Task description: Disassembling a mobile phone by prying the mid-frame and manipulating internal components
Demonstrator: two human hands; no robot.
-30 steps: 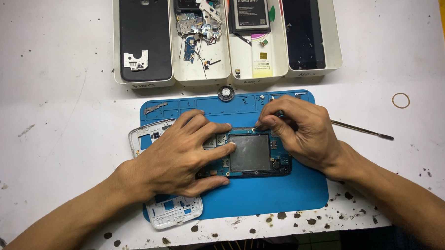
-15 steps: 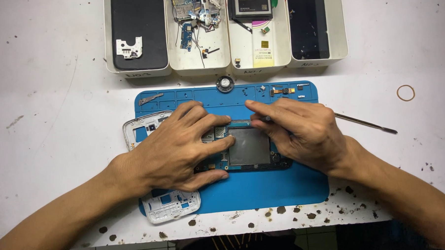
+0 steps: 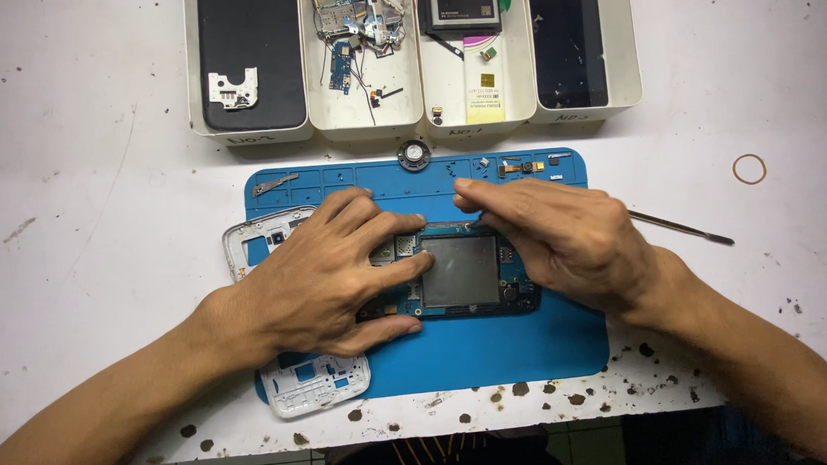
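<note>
Both forearms come in from the bottom edge and meet over the blue rubber work mat [image 3: 483, 354], which serves as the landmark here.

The left hand [image 3: 325, 275] lies palm down on the left half of the mat. Its fingers [image 3: 377, 227] are spread and point toward the mat's centre, the thumb stretched along the lower side. The left wrist is straight, the forearm running down to the left corner.

The right hand [image 3: 560, 238] lies over the upper middle of the mat, back upward. Its fingers are pressed together, the tips pinched near the mat's top centre. The right forearm leaves toward the lower right corner.
</note>
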